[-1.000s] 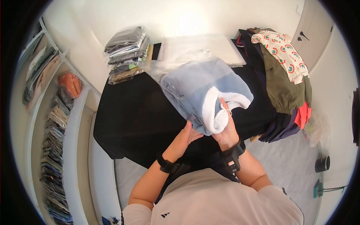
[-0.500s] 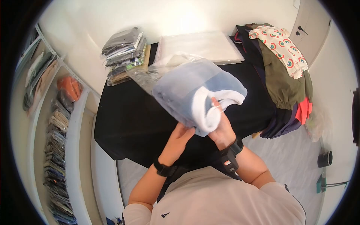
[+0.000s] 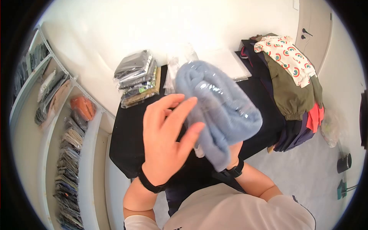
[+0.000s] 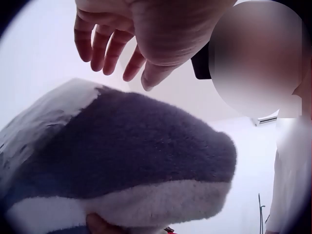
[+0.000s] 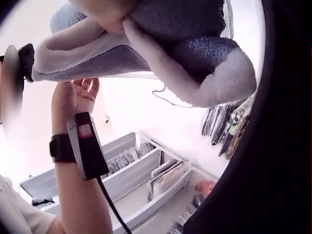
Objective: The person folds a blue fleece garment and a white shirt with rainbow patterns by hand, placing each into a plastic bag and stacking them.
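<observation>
A folded blue fleece garment (image 3: 230,111) with white fluffy trim, partly covered by shiny clear plastic, is held up over the black-covered table (image 3: 128,149). My right hand (image 3: 234,153) grips it from below at its near end, mostly hidden behind the fabric in the head view. In the right wrist view that hand (image 5: 109,12) lies against the white trim (image 5: 161,63). Fingers spread and slightly bent, my left hand (image 3: 163,134) is raised beside the garment's left side. The left wrist view shows a gap between the left hand (image 4: 161,34) and the fleece (image 4: 151,131).
A stack of bagged clothes (image 3: 136,76) stands at the table's back left, beside flat clear plastic bags (image 3: 224,63). Clothes, including a rainbow-print garment (image 3: 285,57) and olive trousers (image 3: 293,94), drape over the right end. Shelves (image 3: 92,130) of packed clothes run along the left.
The garment has been turned so its plain blue side and plastic show, the white trim now facing away. My left hand has let go and risen beside it; the right keeps hold.
</observation>
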The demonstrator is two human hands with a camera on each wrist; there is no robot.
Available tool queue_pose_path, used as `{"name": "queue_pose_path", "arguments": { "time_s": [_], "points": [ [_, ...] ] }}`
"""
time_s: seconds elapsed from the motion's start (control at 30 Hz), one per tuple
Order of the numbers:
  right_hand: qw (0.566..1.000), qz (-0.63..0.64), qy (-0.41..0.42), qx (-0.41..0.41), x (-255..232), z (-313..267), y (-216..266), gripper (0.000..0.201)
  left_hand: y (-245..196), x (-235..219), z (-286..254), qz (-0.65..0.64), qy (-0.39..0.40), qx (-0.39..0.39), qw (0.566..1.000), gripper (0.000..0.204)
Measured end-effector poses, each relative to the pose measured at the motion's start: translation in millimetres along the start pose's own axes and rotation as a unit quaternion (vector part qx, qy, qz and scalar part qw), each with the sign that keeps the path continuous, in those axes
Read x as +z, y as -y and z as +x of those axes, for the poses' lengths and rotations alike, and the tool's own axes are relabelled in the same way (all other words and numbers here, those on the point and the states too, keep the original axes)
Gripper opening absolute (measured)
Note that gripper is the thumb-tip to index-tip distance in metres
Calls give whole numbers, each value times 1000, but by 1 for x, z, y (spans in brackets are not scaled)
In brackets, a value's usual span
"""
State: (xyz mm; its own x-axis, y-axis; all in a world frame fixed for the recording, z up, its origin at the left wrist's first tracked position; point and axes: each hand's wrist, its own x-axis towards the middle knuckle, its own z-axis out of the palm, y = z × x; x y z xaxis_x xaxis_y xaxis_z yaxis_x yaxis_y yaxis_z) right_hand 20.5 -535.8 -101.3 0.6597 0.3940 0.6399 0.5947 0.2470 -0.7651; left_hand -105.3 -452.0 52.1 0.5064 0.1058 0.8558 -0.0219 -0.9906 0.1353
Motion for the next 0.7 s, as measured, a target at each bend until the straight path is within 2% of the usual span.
{"name": "queue_pose_path", "arguments": {
  "time_s": [0.03, 0.1, 0.17, 0.23, 0.33, 0.43, 0.53, 0.63, 0.7],
  "points": [
    [1000, 3, -5, -6, 2, 2, -2, 33, -3, 4, 4, -4, -9, 14, 1000, 40],
    [975, 172, -128, 57, 6, 5, -5, 43, -7, 12, 8, 11, -11, 38, 999, 38],
    [969, 198, -144, 40, 2, 11, -2, 45, -9, 19, 8, 37, -25, 48, 998, 32],
    [989, -23, -131, -70, -8, 14, -5, 44, -9, 25, 8, 50, -27, 45, 997, 30],
    [980, -90, -151, -95, -12, 12, -7, 44, -4, 32, 9, 63, -25, 37, 997, 26],
    [966, -113, -188, -135, -12, 17, -7, 44, -2, 39, 8, 63, -31, 46, 996, 23],
    [975, -67, -181, -114, -14, 22, -9, 44, -10, 45, 8, 43, -32, 62, 997, 23],
    [965, -88, -217, -116, -14, 26, -10, 39, -19, 49, 4, 17, -24, 70, 997, 25],
    [968, -68, -208, -124, -12, 27, -20, 38, -23, 50, 4, -19, -31, 86, 996, 26]
  ]
}}
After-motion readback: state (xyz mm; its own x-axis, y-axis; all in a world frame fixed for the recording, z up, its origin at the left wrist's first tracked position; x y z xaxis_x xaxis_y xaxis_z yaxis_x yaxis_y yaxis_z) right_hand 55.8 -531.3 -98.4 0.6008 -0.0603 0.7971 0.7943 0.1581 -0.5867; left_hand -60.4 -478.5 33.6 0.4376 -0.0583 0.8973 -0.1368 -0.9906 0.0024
